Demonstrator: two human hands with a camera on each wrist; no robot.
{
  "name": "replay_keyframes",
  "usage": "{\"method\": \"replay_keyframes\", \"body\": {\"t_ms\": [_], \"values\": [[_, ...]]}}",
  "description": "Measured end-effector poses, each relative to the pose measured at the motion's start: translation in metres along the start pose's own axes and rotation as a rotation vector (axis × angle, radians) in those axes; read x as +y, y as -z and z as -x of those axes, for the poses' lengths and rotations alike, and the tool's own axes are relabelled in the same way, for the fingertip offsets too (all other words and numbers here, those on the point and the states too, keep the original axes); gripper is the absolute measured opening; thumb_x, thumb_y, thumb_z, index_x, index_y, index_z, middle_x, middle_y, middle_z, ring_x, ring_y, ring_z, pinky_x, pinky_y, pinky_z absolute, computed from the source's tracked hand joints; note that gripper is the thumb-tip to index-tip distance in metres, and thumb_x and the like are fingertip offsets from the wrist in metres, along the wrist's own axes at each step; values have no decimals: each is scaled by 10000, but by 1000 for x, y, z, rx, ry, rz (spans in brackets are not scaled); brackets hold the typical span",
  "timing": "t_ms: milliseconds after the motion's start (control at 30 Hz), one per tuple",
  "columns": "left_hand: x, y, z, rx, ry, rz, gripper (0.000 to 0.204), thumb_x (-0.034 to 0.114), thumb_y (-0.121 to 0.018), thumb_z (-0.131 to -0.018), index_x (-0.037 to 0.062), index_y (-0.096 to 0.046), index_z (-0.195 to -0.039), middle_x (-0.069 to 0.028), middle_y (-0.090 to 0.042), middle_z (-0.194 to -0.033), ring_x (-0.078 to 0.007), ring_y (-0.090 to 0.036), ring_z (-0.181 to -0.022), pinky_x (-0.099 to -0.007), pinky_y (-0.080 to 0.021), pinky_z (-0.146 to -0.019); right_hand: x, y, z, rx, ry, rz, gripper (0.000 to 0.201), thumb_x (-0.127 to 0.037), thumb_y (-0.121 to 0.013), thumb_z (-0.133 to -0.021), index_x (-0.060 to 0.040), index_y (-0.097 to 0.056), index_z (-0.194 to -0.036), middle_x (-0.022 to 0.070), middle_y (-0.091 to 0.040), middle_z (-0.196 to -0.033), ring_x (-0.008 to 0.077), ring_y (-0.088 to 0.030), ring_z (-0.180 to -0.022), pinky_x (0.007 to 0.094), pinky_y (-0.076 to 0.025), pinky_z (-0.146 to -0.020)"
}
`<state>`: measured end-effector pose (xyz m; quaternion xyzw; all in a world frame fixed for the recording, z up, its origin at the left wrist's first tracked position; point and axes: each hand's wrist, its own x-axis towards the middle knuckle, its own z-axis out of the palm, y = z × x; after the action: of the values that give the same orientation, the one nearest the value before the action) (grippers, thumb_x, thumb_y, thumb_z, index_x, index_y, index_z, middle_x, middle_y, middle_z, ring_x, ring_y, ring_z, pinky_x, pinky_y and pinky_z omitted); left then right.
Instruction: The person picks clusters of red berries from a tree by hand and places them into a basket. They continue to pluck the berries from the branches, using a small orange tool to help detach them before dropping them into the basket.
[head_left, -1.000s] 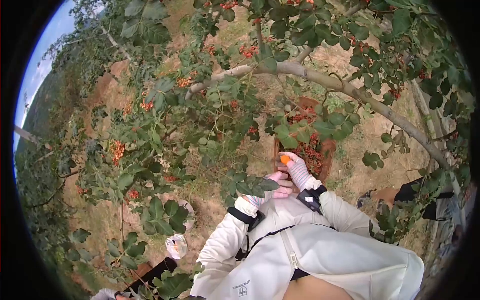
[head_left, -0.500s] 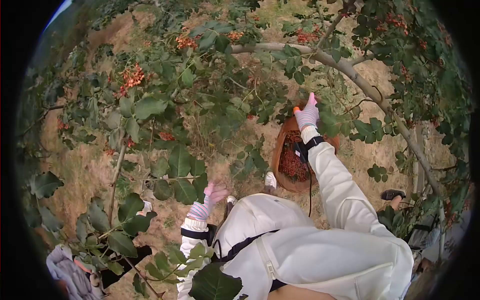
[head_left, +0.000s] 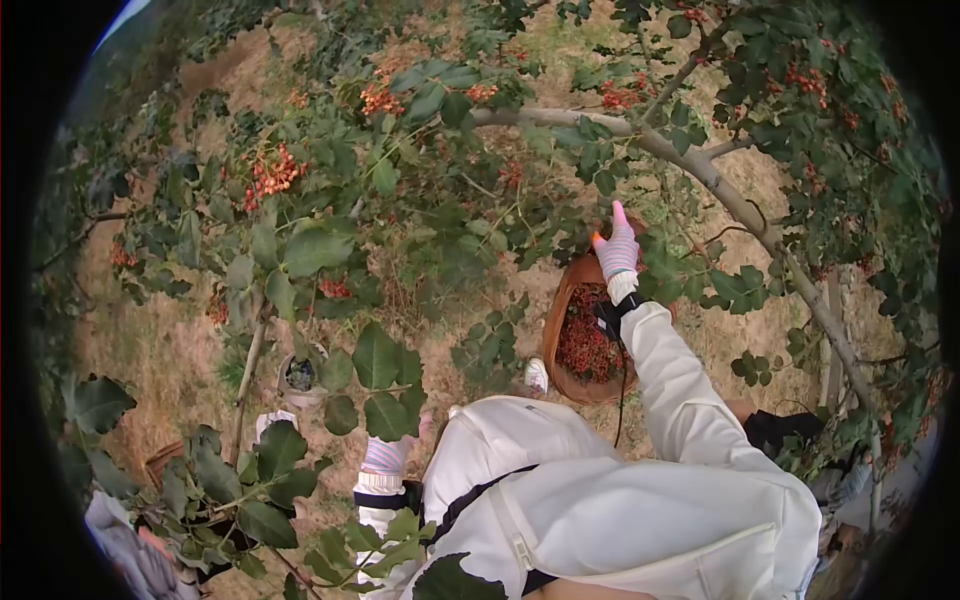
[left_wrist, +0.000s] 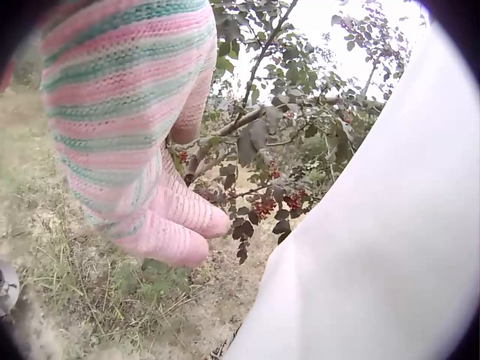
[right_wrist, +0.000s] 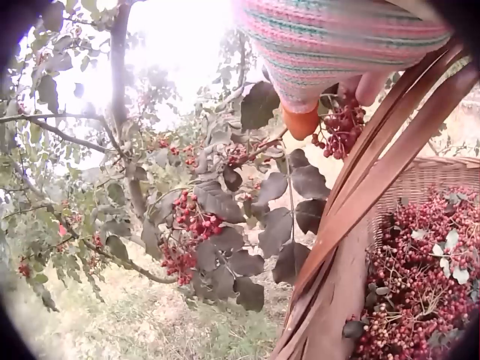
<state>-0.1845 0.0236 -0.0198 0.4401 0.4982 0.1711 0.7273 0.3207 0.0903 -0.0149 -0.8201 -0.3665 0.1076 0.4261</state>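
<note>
My right hand (head_left: 618, 248), in a pink, white and green striped glove, reaches to the far end of a wicker basket (head_left: 556, 345). In the right wrist view its thumb, under an orange cap (right_wrist: 301, 122), and its fingers (right_wrist: 369, 87) pinch a red berry cluster (right_wrist: 343, 133) beside the basket handle (right_wrist: 358, 184). Many picked red berries (right_wrist: 420, 277) fill the basket. My left hand (head_left: 385, 455), in a matching glove, hangs low by my side, partly behind leaves; its bare fingertips (left_wrist: 187, 246) are loosely bent and hold nothing.
A thick branch (head_left: 720, 185) arches across from the right. Berry clusters (head_left: 272, 172) hang among leaves (head_left: 318, 250) at left. A pale bucket (head_left: 300, 385) stands on the ground at left, and another person's dark-clad leg (head_left: 785, 430) shows at right.
From together near my waist, the hands have parted: the right reached forward past the basket, the left dropped to my side. Over the last half second the left sank behind leaves.
</note>
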Motion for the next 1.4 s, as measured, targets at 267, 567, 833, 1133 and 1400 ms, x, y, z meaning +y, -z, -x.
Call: {"method": "replay_keyframes", "body": {"t_ms": [267,567,833,1133,1400], "values": [[30,-10,-14,-10,89,324,667,398,-581,-829,-34,-353,-1283,-232,-518,-1182,-317,-558,-1023,-415,-469,-863,32,2,-10,-146,-46,-79,651,-55,-603,-764,-110,-351,-1362,184,-522,-1232,290,-543,-1022,312,-433,-848],[5,6,-24,40,103,495,645,406,-585,-823,-20,-379,-1261,-240,-509,-1196,-337,-547,-1044,-436,-455,-893,52,-5,-7,-103,7,-108,592,-38,-602,-771,-109,-410,-1326,139,-600,-1110,210,-583,-788,294,-463,-702],[21,-6,-13,14,24,398,560,380,-561,-848,-11,-410,-1219,-254,-494,-1209,-369,-523,-1075,-442,-442,-906,39,18,-4,-273,120,-269,532,6,-565,-791,-77,-432,-1300,130,-619,-1065,160,-570,-783,264,-457,-688],[-1,5,-30,-34,109,593,547,351,-571,-845,-19,-407,-1213,-239,-494,-1207,-366,-525,-1067,-448,-442,-908,76,-3,-14,-90,313,-134,497,-30,-566,-760,-34,-476,-1249,116,-644,-984,161,-581,-716,263,-464,-623],[7,-7,-24,39,106,548,504,333,-584,-838,-5,-418,-1173,-255,-495,-1190,-386,-527,-1055,-461,-450,-898,37,-21,-26,287,-21,54,368,-81,-647,-719,-20,-561,-1071,126,-634,-873,244,-595,-734,343,-476,-682]]}}
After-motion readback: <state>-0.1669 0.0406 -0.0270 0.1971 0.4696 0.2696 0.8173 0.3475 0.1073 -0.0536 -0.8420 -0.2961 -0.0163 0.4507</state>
